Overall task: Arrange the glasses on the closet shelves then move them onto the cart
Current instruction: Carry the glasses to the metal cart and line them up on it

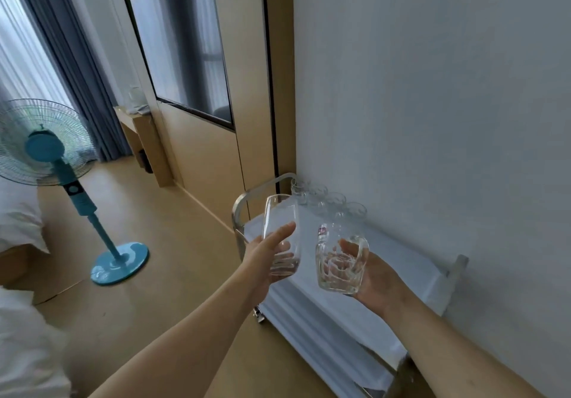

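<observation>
White-clothed cart (401, 261) against wall already carrying a glass row (327, 201) at its far end; left hand (265, 261) gripping tumbler (281, 234), right hand (375, 277) gripping handled mug (338, 261), both hovering above, awaiting placement.

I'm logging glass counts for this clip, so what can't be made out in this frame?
- Head view: the glasses on the cart overlap, clear and blurred; their count is uncertain.
- The cart: its lower levels are hidden by the white cloth, its near end cut off by the bottom edge.
- The label on the mug in the right hand is too small.
- The closet shelves are out of frame.
</observation>
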`<state>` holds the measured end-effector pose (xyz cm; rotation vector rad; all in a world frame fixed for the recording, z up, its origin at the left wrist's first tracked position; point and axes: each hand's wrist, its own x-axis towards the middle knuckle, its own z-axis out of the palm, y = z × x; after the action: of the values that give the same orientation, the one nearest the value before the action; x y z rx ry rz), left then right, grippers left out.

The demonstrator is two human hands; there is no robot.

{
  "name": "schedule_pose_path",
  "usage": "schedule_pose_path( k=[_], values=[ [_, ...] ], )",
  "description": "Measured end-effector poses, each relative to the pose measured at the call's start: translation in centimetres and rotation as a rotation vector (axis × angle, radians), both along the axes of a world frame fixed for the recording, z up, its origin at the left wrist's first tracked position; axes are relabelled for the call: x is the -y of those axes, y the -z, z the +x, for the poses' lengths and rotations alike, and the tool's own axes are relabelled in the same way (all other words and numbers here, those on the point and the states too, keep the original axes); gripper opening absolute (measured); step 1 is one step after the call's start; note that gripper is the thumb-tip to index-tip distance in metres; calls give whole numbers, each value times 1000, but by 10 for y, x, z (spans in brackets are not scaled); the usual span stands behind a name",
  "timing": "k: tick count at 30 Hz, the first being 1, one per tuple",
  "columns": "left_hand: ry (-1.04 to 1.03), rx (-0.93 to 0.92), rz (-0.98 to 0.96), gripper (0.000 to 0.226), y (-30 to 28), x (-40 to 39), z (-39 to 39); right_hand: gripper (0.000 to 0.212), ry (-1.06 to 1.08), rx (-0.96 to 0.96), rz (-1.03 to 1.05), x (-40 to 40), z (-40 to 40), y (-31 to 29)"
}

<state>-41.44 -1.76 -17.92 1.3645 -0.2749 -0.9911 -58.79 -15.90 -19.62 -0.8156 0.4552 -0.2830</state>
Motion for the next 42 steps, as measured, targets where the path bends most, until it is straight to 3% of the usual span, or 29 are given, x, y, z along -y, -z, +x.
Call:
schedule_pose_path(
  k=[3, 7, 12, 21, 26, 32, 33, 36, 39, 42],
  values=[
    [38, 11, 7, 117, 8, 8, 25, 15, 71, -4, 11, -3, 16, 4],
    [126, 49, 29, 125, 13, 17, 52, 15, 175, -4, 6, -14, 30, 3],
    [185, -19, 84, 111, 24, 32, 72, 65, 213, -92, 39, -14, 43, 27],
    [276, -56, 125, 83, 32, 88, 84, 11, 421, -159, 95, 11, 44, 43],
    [310, 7, 162, 85, 45, 135, 92, 3, 509, -161, 102, 58, 49, 60],
    [330, 108, 239, 85, 70, 204, 111, 43, 509, -275, 97, 131, 53, 97],
    [336, 102, 250, 81, 76, 216, 112, 40, 531, -293, 95, 143, 54, 103],
    [328, 97, 288, 88, 95, 247, 113, 4, 617, -310, 128, 172, 63, 116],
    [342, 87, 326, 88, 116, 272, 114, 15, 694, -488, 84, 197, 66, 134],
    [348, 96, 352, 98, 134, 292, 115, 41, 754, -644, -39, 219, 66, 155]
  ],
)
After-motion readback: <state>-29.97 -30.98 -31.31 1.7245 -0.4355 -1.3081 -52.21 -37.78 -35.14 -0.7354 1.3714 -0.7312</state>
